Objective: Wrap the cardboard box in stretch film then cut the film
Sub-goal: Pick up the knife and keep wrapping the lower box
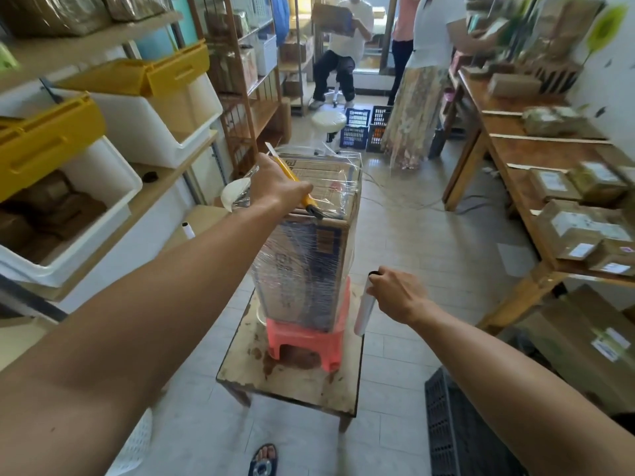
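A tall cardboard box (311,266) with blue print stands upright on a pink plastic stool (302,341), and clear stretch film covers its sides and top. My left hand (278,187) is over the box's top left corner, shut on a yellow utility knife (292,178) with its blade pointing up and away. My right hand (395,293) is to the right of the box's lower part, gripping the stretch film roll (365,310), which hangs upright. A bunched strand of film (240,197) sticks out left of my left hand.
The stool sits on a low wooden table (292,376). Shelves with white and yellow bins (113,132) line the left; a wooden bench with parcels (563,214) runs along the right. A black crate (457,431) lies at my lower right. Two people are at the back.
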{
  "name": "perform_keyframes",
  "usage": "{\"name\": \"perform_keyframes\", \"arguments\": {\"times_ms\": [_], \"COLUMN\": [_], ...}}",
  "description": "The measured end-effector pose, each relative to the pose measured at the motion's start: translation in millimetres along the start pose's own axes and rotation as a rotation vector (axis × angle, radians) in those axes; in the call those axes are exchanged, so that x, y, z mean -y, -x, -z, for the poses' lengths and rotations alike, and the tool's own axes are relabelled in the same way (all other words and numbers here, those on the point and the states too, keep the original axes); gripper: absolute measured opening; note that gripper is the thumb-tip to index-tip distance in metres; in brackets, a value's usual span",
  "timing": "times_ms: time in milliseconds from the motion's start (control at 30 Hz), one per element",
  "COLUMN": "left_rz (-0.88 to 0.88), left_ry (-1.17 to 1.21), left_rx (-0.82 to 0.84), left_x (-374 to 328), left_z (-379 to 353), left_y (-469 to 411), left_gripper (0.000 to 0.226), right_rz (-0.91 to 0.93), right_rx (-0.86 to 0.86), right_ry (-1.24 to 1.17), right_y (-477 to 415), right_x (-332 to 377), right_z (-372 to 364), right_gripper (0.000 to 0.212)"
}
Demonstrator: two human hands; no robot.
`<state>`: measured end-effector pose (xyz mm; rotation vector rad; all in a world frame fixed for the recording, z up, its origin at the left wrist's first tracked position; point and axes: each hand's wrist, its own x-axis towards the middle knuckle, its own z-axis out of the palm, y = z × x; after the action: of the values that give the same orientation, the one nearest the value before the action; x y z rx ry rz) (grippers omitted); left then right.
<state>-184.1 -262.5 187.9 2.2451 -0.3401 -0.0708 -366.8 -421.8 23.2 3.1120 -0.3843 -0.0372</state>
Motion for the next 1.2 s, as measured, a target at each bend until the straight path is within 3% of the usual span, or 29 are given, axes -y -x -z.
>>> {"name": "perform_keyframes", "arguments": {"times_ms": [167,400,633,967,1200], "left_rz": [0.102,0.247,0.268,-0.226,-0.174], "left_ry": [0.164,0.474,0.717,0.565,0.631], "left_rx": [0.045,0.155,0.197,0.439,0.662], "left_x": [2,-9,-24,20,46], "left_z": [0,12,21,9,-11], "left_y": [-4,-13,-10,46,82], "left_gripper": [0.027,0.019,0.02,0.028,0.019], "right_rz": [-0.019,-0.035,-0.042,-0.032,-0.029], "right_rx": [-0.006,-0.01,-0.008,-0.018,0.023], "right_ry": [0.0,0.006,0.0,0.007,-0.017], "right_y": [-1,1,1,6,17], "right_x": [0,5,7,10,2], "right_z": [-2,-1,-1,3,3], "right_gripper": [0.024,0.023,0.025,0.025,0.024]}}
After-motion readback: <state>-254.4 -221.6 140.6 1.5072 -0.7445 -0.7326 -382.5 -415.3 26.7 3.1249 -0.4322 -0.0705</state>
